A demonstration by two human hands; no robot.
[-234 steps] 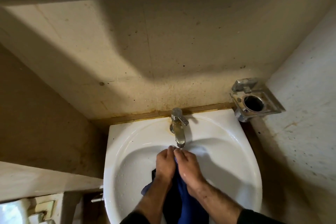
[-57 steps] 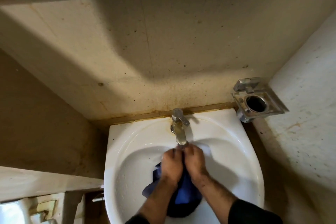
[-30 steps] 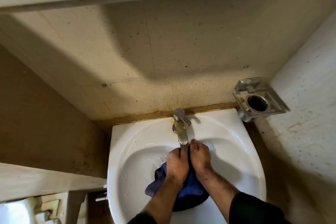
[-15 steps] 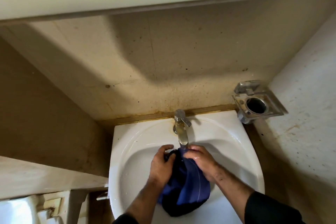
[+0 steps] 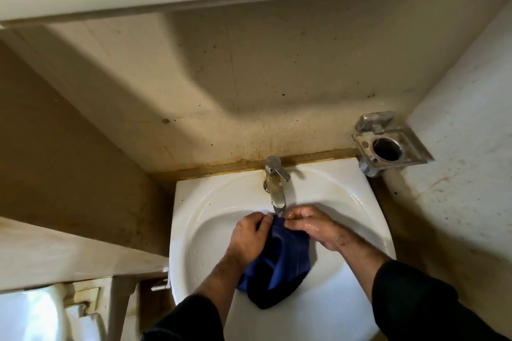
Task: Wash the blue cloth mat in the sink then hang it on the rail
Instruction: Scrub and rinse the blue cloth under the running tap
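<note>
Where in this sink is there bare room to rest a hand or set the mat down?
Bare basin left of the left hand and right of the right hand, out to the sink rim. Crowded under the tap, where both hands grip the blue mat.

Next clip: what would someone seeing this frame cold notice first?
Two hands, the left hand and the right hand, grip a wet blue cloth mat bunched in the middle of the white sink, right under the chrome tap. Behind it rises a stained beige wall, with a metal holder fixed at the right.
</note>
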